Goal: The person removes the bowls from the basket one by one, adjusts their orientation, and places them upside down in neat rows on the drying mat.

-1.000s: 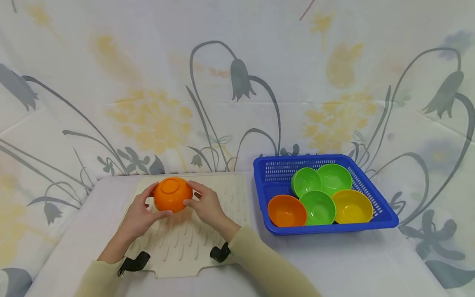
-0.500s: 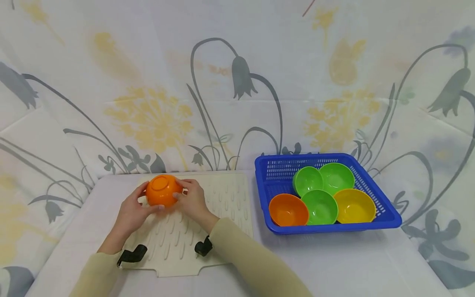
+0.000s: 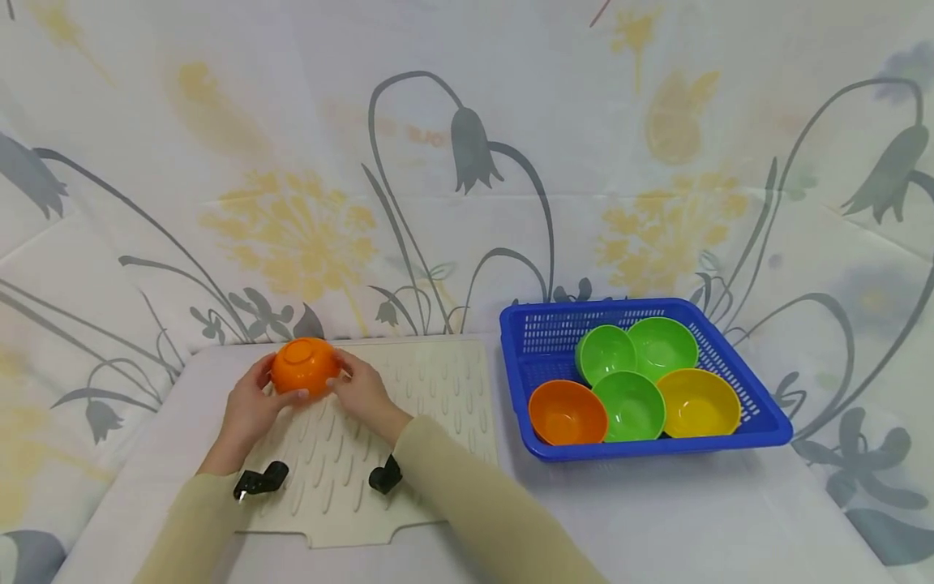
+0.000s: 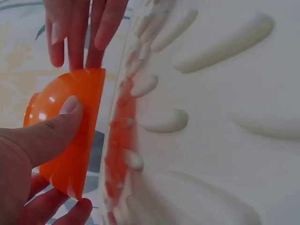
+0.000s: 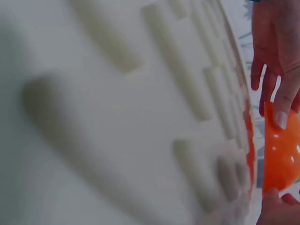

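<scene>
Bowl (image 3: 303, 369), upturned, was pinched from 2 sides by fingers (image 4: 79, 28) of the left hand (image 3: 248, 411) and right hand (image 3: 366, 397) over the ridged board (image 3: 430, 389), far left; clearance was hard to judge. Even pressure and a level rim (image 4: 92, 133) were needed.

I've got both arms reaching forward from the bottom of the head view, angled inward. Left arm (image 3: 193, 519) slants up and rightward; right arm (image 3: 467, 487) runs a longer diagonal up and leftward. Pale beige sleeves (image 3: 503, 519) on both, wrists (image 3: 222, 461) bare past the cuffs. My left hand (image 3: 251, 410) and right hand (image 3: 362, 393) face each other, near but apart, both gripping. Left wrist view: left thumb (image 4: 51, 133) points up and rightward, left fingers (image 4: 49, 205) bend in below, right fingers (image 4: 77, 33) point down from the top.
</scene>
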`<state>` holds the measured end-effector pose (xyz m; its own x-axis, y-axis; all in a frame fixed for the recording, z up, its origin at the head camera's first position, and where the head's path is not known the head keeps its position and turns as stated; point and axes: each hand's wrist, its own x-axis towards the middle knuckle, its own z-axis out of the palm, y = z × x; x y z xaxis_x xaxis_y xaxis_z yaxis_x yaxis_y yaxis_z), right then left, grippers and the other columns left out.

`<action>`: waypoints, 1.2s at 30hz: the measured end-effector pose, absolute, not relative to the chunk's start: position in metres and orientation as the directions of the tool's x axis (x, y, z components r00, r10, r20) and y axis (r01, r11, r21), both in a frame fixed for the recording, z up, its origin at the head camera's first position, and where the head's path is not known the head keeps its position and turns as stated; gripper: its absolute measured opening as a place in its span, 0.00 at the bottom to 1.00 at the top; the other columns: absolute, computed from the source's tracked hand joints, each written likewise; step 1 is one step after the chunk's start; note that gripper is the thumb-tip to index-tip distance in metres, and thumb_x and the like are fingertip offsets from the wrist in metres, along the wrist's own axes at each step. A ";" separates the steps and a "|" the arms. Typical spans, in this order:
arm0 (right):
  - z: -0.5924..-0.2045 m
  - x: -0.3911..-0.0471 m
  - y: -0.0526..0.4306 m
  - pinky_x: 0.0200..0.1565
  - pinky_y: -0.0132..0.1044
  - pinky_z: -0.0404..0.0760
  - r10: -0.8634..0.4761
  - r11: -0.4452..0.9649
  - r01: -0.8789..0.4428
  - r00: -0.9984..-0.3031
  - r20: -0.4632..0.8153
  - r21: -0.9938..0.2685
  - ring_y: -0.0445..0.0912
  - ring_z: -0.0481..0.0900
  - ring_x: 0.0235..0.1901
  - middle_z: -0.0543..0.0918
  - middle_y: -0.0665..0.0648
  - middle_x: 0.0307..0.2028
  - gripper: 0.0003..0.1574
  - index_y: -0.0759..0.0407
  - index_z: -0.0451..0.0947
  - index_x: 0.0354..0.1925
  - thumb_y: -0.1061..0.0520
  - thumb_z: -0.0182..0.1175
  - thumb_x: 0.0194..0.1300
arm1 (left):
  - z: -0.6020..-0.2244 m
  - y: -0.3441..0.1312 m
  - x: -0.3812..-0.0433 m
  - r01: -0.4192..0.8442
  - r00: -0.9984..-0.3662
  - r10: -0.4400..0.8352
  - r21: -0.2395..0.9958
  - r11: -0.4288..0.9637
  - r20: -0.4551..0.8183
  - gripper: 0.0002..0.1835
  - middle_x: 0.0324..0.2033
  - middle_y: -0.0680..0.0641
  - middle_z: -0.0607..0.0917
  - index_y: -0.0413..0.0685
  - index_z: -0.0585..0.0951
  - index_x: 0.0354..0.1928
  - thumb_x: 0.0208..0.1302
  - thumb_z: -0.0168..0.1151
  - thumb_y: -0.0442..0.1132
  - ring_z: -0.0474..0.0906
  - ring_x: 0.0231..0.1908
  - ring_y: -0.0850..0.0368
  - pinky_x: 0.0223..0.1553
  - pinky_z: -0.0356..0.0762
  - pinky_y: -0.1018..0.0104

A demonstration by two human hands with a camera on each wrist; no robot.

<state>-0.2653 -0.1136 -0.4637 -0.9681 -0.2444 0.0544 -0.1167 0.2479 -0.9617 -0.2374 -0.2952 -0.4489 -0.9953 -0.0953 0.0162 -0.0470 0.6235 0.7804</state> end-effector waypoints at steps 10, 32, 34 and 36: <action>-0.470 -0.269 -0.105 0.70 0.36 0.58 -0.461 0.233 -0.134 -0.887 0.012 -0.963 0.41 0.59 0.71 0.64 0.50 0.73 0.38 0.53 0.59 0.76 0.66 0.55 0.71 | -0.461 -0.299 -0.246 -0.088 -0.996 -0.077 0.720 0.689 -0.048 0.51 0.72 0.25 0.54 0.31 0.47 0.76 0.63 0.69 0.44 0.53 0.69 0.25 0.66 0.50 0.30; -0.437 -0.264 -0.080 0.60 0.34 0.74 -0.476 0.061 -0.082 -0.879 0.043 -0.995 0.46 0.74 0.63 0.74 0.54 0.67 0.29 0.58 0.70 0.69 0.67 0.55 0.72 | -0.462 -0.302 -0.245 -0.084 -0.996 -0.060 0.656 0.750 -0.060 0.49 0.70 0.24 0.57 0.30 0.50 0.75 0.64 0.67 0.48 0.55 0.67 0.25 0.66 0.50 0.30; -0.425 -0.263 -0.074 0.59 0.33 0.75 -0.479 0.038 -0.108 -0.875 0.077 -0.993 0.45 0.76 0.61 0.75 0.54 0.66 0.28 0.58 0.71 0.69 0.67 0.54 0.73 | -0.461 -0.304 -0.245 -0.082 -0.997 -0.062 0.648 0.757 -0.054 0.49 0.70 0.24 0.58 0.29 0.50 0.74 0.64 0.66 0.48 0.55 0.67 0.24 0.66 0.51 0.30; -0.413 -0.261 -0.066 0.59 0.33 0.75 -0.474 0.011 -0.127 -0.874 0.107 -0.992 0.44 0.77 0.59 0.76 0.53 0.65 0.27 0.57 0.72 0.68 0.67 0.54 0.73 | -0.461 -0.304 -0.245 -0.086 -0.996 -0.065 0.648 0.757 -0.056 0.49 0.70 0.24 0.58 0.29 0.50 0.74 0.65 0.66 0.47 0.55 0.67 0.25 0.66 0.51 0.30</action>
